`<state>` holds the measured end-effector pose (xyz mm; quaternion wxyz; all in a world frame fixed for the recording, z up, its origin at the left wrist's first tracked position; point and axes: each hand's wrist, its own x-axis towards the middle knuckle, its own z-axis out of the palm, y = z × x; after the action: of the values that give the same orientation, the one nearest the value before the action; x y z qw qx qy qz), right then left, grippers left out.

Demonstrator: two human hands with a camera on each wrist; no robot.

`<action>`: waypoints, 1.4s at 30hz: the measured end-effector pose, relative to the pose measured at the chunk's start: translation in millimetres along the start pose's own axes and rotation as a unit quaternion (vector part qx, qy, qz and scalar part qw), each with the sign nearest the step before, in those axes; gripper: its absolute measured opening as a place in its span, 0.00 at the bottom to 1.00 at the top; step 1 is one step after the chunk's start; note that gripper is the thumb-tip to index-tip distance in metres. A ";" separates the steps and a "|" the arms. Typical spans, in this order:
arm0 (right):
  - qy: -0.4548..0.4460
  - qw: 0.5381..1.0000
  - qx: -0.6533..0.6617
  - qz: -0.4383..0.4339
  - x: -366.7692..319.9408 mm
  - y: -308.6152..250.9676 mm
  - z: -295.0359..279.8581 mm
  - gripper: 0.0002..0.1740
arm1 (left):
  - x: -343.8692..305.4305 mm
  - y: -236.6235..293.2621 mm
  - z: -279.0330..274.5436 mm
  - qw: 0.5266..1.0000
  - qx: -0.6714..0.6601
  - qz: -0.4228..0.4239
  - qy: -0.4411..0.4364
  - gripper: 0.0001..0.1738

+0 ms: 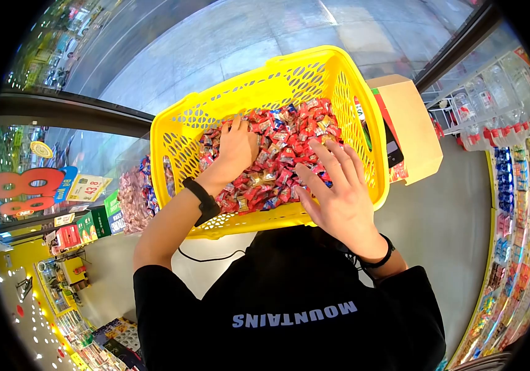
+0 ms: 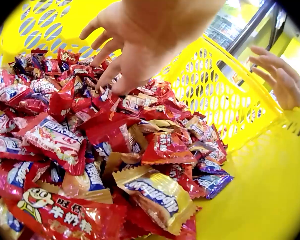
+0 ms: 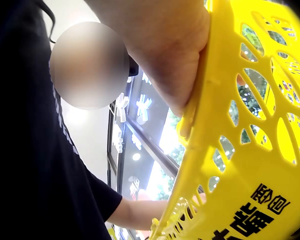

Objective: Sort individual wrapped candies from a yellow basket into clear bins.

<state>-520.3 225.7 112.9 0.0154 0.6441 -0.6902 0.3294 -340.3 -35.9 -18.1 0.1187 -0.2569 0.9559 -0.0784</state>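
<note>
A yellow perforated basket (image 1: 215, 99) holds a heap of small wrapped candies (image 1: 277, 167), mostly red with some blue and gold. Over the left part of the heap, my left hand (image 1: 237, 148) reaches down with its fingertips at the wrappers. The left wrist view shows this hand (image 2: 140, 50) with loosely extended fingers and a thumb near the candies (image 2: 160, 195). My right hand (image 1: 339, 191) is over the basket's near right part, fingers spread, nothing visibly held. In the right wrist view, part of it (image 3: 165, 50) is beside the basket rim (image 3: 197, 110); its fingers are hidden.
An open cardboard box (image 1: 410, 123) stands right of the basket. Bagged goods (image 1: 135, 198) and price signs (image 1: 85, 188) are at the left. Stocked shelves (image 1: 518, 229) line the right side, with plastic bottles (image 1: 494, 99) above. Window glass lies beyond the basket.
</note>
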 end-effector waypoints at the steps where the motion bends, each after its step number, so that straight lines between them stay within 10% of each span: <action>1: 0.003 1.000 -0.002 0.001 -0.5 0.1 0.5 0.20 | -1.7 1.7 -1.5 0.999 0.027 0.004 0.040 0.16; 10: 0.034 0.999 0.003 -0.005 -2.5 -1.0 3.9 0.21 | -35.8 -0.6 -137.6 0.995 -0.102 0.005 0.019 0.09; 17: 0.062 0.995 0.045 -0.072 7.8 -53.9 24.8 0.22 | -138.5 8.7 -204.3 0.958 -0.153 0.121 0.209 0.04; 28: 0.002 0.979 0.082 -0.185 22.0 -155.2 89.9 0.11 | -265.2 -54.5 -116.8 0.913 -0.244 0.039 0.323 0.07; 42: -0.007 0.996 -0.013 -0.089 33.3 -185.7 139.3 0.18 | -284.9 -149.7 58.1 0.865 -0.310 -0.227 0.323 0.06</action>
<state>-302.8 139.0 99.5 0.0481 0.7050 -0.6345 0.3131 -14.8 -23.9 10.9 -0.3038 -0.4507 0.8310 0.1188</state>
